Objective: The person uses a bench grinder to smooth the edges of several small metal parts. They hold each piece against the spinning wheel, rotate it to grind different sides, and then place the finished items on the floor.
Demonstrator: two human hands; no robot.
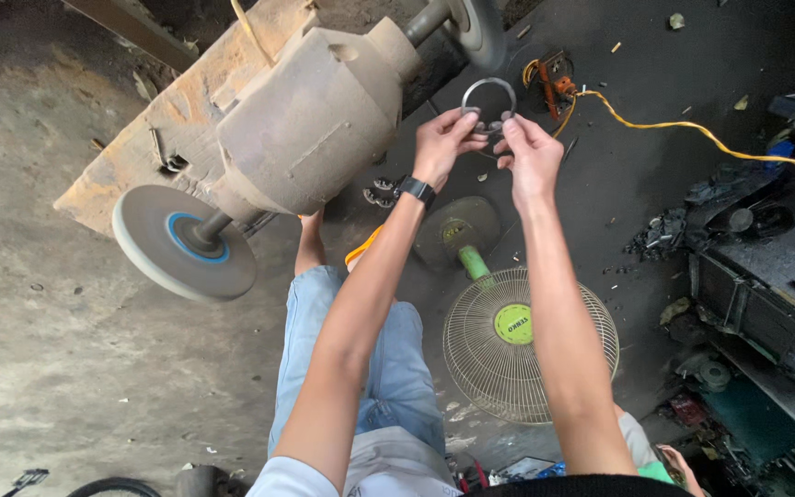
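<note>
Metal ring [489,99] is pinched at its lower edge between left hand [443,143] and right hand [528,152], beside the grinder [310,120]

In the upper middle of the frame a dull grey metal ring [489,99] sits beside a dusty tan grinder motor [310,120], whose pale grey wheel [181,243] at left has a blue band. A yellow cable [692,129] crosses upper right. Lower centre, a cream fan grille [531,345] has a bright green hub, beside light blue jeans [361,368].
</note>
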